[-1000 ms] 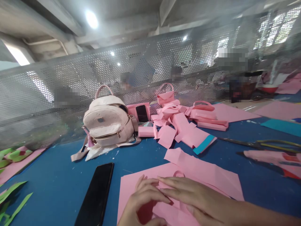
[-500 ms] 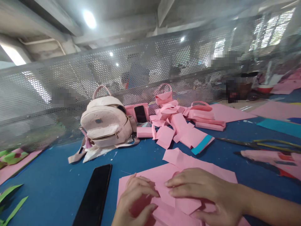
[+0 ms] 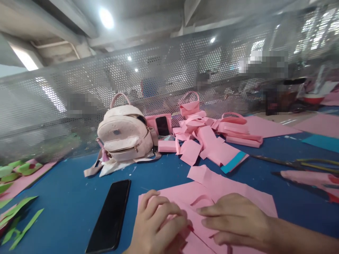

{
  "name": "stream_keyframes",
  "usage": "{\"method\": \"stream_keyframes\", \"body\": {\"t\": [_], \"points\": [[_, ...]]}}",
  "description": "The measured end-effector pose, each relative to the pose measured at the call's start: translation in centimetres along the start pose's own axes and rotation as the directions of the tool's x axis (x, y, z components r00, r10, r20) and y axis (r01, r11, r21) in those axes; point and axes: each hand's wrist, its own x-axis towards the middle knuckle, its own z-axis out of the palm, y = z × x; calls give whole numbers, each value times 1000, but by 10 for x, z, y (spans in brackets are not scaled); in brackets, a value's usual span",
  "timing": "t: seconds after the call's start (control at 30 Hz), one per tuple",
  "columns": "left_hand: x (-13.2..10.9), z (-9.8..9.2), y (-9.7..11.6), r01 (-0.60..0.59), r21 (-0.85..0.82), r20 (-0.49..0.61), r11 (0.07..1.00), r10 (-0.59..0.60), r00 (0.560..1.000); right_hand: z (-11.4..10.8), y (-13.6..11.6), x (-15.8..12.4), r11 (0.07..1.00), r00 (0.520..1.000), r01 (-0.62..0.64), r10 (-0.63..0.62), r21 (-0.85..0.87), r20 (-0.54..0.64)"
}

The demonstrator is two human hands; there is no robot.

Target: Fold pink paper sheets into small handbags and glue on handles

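Paper (image 3: 182, 194), pink, under curled left hand (image 3: 157, 222) and extended right hand (image 3: 239, 218), hands' grip unclear

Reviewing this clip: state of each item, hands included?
Left hand: fingers curled
Right hand: palm down, fingers extended
Pink paper: spread beneath both hands
Near phone: flat, screen dark
Far phone: propped up, screen dark
Backpack: upright, top partly open
Scissors: lying down, blades apparently shut
Glue gun: lying on its side
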Motion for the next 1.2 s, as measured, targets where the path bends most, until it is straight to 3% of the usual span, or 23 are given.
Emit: {"method": "stream_keyframes", "body": {"t": [0.23, 0.3, 0.43, 0.5, 0.6, 0.77, 0.97, 1.1, 1.2], "points": [[-4, 4, 3, -44, -45, -70, 998, 40, 997, 1, -12, 6, 999, 999, -16, 17, 30, -49], [-6, 1, 3, 2, -123, -15, 992, -4, 1000, -2, -16, 14, 999, 999, 5, -3, 50, -51], [-12, -2, 3, 210, -276, 140, 938, -177, 974, -4, -22, 26, 997, 992, -45, 52, 60, -114], [-14, -2, 5, 284, -314, 157, 906, -245, 957, -2, -23, 27, 994, 981, -81, 93, 78, -169], [-15, -2, 7, 297, -336, 134, 894, -266, 955, 0, -23, 25, 995, 986, -61, 74, 84, -152], [-15, -4, 9, 238, -308, 135, 921, -205, 969, -5, -23, 24, 996, 998, 24, -19, 82, -61], [-13, -5, 6, 212, -287, 147, 934, -176, 973, -5, -22, 24, 993, 1000, 19, -20, 119, 2], [-13, -8, 5, 11, -203, 103, 979, 11, 995, -6, -20, 22, 994, 999, -10, 4, 110, 53], [-12, -14, 6, -137, -68, 141, 988, 146, 979, -7, -19, 23, 993, 999, -29, 24, 114, 49]]}}
